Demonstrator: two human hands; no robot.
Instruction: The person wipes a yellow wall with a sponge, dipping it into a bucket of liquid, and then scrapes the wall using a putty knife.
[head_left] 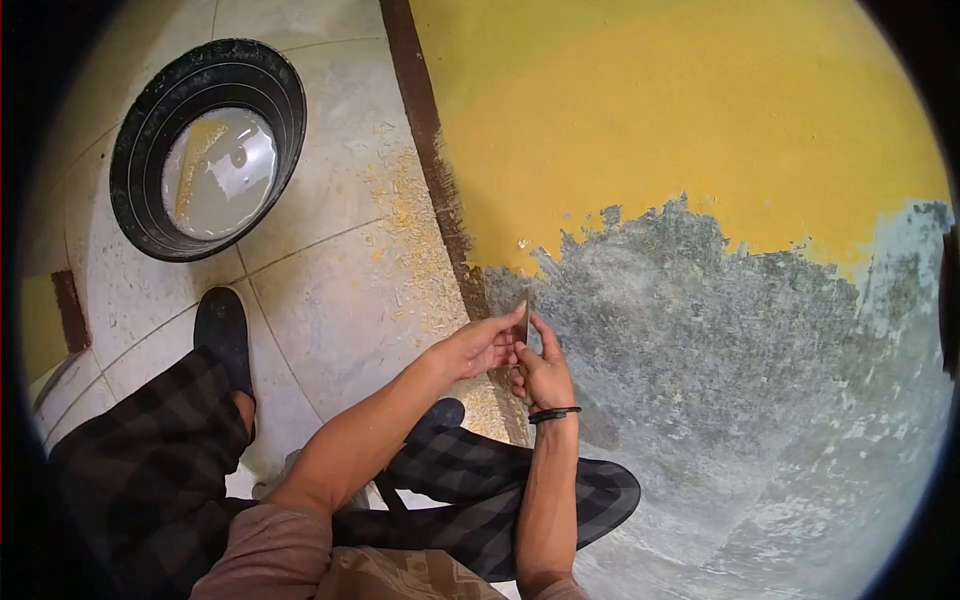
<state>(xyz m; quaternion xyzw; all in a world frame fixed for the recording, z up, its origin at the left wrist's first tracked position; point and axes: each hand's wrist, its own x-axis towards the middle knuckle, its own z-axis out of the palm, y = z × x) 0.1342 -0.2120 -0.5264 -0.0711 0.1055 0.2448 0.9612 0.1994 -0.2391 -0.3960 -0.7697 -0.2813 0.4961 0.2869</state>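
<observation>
A thin, flat scraper blade [525, 322] stands nearly on edge between my two hands, close to the wall. My right hand [545, 378], with a dark band at the wrist, is closed around its lower part, index finger stretched along one side. From the other side my left hand [484, 347] pinches it, thumb near the upper end and the other fingers half curled. How much of the tool lies inside my palms is hidden. Right beside the hands is the wall's scraped grey patch [690, 320], bordered above by peeling yellow paint [680, 120] with a ragged edge.
On the tiled floor [310, 300] at upper left stands a black bucket [285, 110] with cloudy liquid. Yellow paint flakes [405, 225] lie along the wall's brown base strip [425, 125]. My dark shoe [222, 335] and bent knee [600, 490] are close below.
</observation>
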